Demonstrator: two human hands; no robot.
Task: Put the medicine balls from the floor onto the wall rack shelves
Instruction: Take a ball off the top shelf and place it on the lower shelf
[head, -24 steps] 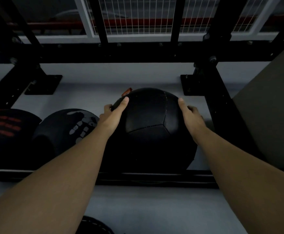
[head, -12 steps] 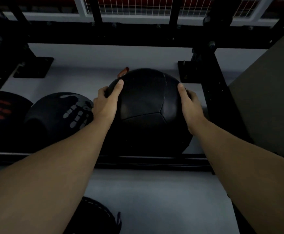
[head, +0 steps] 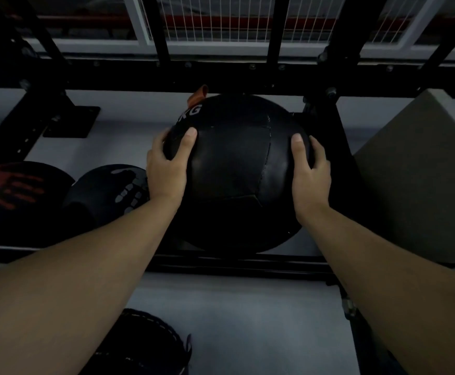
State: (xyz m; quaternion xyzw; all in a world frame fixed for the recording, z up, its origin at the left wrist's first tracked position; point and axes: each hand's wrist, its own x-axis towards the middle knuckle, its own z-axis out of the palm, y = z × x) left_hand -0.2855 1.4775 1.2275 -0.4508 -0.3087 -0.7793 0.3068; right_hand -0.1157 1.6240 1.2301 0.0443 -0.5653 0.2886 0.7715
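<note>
A large black medicine ball with white "KG" lettering and an orange tab sits on the low black rack shelf, at its right end. My left hand presses on its left side and my right hand on its right side, thumbs up over the top. Left of it on the same shelf rest a black ball with a grey handprint and a black ball with a red handprint. Another dark ball lies on the grey floor below my left forearm.
Black rack uprights and a crossbar frame the shelf. A tan box stands at the right, close to the rack post. Behind the rack is a white-framed wire mesh panel.
The large ball has rolled slightly toward me under both hands, so its "KG" lettering now shows at the top left. Both hands stay on its sides.
</note>
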